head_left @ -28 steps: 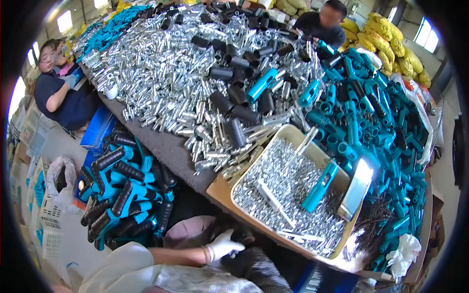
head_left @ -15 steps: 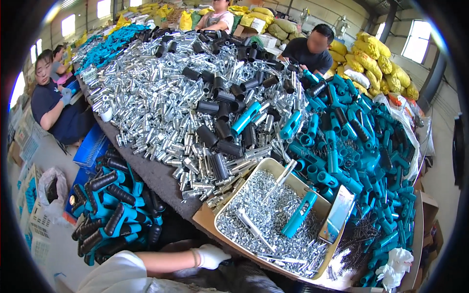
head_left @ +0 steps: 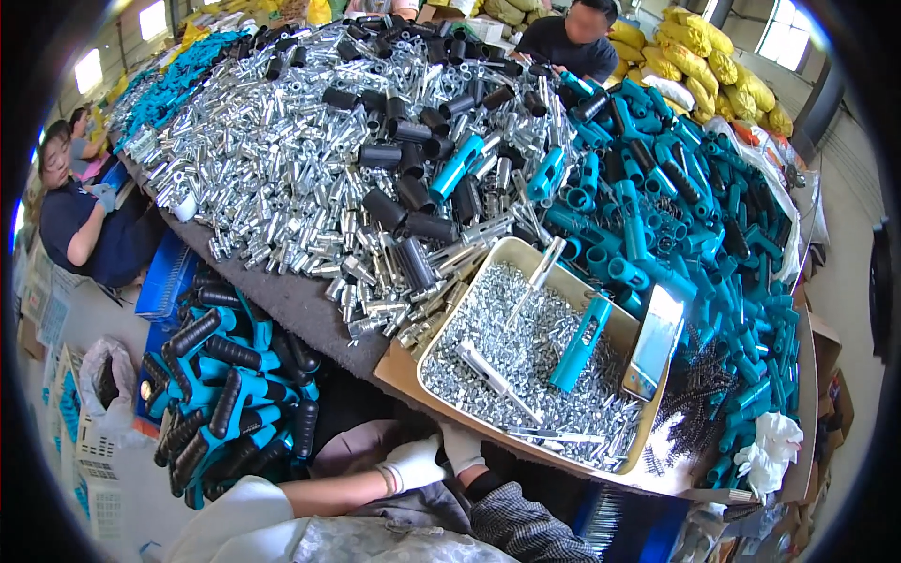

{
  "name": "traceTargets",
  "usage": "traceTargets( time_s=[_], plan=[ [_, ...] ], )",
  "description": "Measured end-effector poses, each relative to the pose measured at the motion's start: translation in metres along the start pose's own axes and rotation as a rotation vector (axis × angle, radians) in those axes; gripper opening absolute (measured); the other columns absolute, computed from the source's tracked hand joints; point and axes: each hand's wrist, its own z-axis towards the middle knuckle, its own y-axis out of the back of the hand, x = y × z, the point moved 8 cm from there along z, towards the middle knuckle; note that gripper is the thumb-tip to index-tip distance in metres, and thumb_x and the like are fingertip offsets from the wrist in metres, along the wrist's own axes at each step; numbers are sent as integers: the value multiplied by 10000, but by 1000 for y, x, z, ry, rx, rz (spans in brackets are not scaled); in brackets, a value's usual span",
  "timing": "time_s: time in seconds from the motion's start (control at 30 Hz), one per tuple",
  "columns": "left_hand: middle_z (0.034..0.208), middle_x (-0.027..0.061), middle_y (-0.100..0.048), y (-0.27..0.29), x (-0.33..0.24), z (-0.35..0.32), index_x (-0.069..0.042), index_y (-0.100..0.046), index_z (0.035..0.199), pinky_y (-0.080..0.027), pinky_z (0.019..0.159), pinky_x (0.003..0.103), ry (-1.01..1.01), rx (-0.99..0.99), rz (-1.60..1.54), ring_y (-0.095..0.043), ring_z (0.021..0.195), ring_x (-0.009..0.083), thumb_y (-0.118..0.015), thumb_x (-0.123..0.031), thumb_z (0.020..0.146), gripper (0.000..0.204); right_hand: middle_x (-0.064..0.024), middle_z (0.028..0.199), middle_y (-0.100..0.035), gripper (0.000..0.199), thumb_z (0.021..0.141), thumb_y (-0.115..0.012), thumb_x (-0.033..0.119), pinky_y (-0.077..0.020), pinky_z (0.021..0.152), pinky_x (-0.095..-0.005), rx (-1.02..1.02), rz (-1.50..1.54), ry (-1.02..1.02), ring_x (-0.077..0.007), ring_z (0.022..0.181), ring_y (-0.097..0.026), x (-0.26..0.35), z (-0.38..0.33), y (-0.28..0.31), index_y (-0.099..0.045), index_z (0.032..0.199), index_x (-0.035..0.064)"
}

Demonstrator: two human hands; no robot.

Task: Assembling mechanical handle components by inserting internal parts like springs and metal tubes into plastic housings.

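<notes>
Tray point(head_left: 649, 422) with cream sides sits at the near edge of the table point(head_left: 272, 298), on a bit of cardboard point(head_left: 399, 366). It is full of tiny metal bits point(head_left: 469, 324). On top of the bits lie a teal tube point(head_left: 582, 342) and a shiny rod point(head_left: 496, 380). A phone point(head_left: 654, 342) leans on the tray's right side.

Both hands wear white gloves and are low down, just off the table's near edge, close to the tray. The left hand point(head_left: 413, 466) looks a bit curled, but I cannot tell if it grips something. The right hand point(head_left: 460, 448) is right by it, with its fingers hidden, so I cannot tell if it is open or closed.

Past the tray, a big heap of metal parts point(head_left: 272, 178) runs to the table's far edge, with black tubes point(head_left: 380, 156) on it. Teal parts point(head_left: 638, 225) are piled along the right edge. Black springs point(head_left: 699, 380) lie beside the tray, near the right near corner. Teal handles point(head_left: 225, 403) with black grips are heaped below the table's left edge, near a blue crate point(head_left: 161, 281). One person point(head_left: 75, 220) sits past the left edge, and another person point(head_left: 568, 47) is at the far edge.
</notes>
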Motion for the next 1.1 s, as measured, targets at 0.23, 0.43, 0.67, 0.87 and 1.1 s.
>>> traceTargets(
  time_s=[0.23, 0.43, 0.67, 0.87, 1.1],
  plan=[
    [880, 257, -693, -32, 46, -8, -45, -609, 1169, -523, 732, 538, 63, -192, -4, -673, 814, 447, -597, -243, 815, 405, -207, 1218, -662, 434, 912, -536, 269, -452, 1003, -518, 130, 218, -296, -434, 1167, -597, 23, -3, -7, -642, 1273, 53],
    [874, 251, -693, -15, 22, -23, -62, -600, 1159, -530, 722, 532, 51, -162, -26, -666, 799, 452, -667, -256, 796, 417, -215, 1056, -710, 257, 945, -620, 211, -505, 915, -405, -164, 724, -436, -369, 1052, -668, 9, -18, 14, -702, 1106, 29],
    [927, 267, -685, -44, 47, -1, -50, -592, 1179, -519, 761, 531, 91, -215, -50, -661, 844, 457, -599, -222, 824, 394, -179, 1141, -677, 372, 901, -542, 323, -447, 964, -529, -284, -143, 36, -375, 1102, -615, 26, -13, -7, -680, 1184, 127],
    [919, 281, -683, -36, 38, 7, -4, -543, 1199, -511, 747, 549, 123, -64, -83, -657, 854, 475, -593, -274, 855, 440, -142, 1121, -688, 334, 934, -510, 267, -501, 913, -513, 36, -47, -54, -386, 1031, -651, 7, 7, -22, -680, 1173, 108],
    [994, 329, -669, -10, 22, 7, 99, -546, 1190, -542, 776, 487, 6, 119, -75, -662, 915, 472, -699, -289, 766, 595, -189, 1372, -569, 426, 1010, -421, 317, -410, 1071, -479, 155, 196, -15, -391, 1258, -534, 22, 18, 10, -572, 1344, 99]
  ],
)
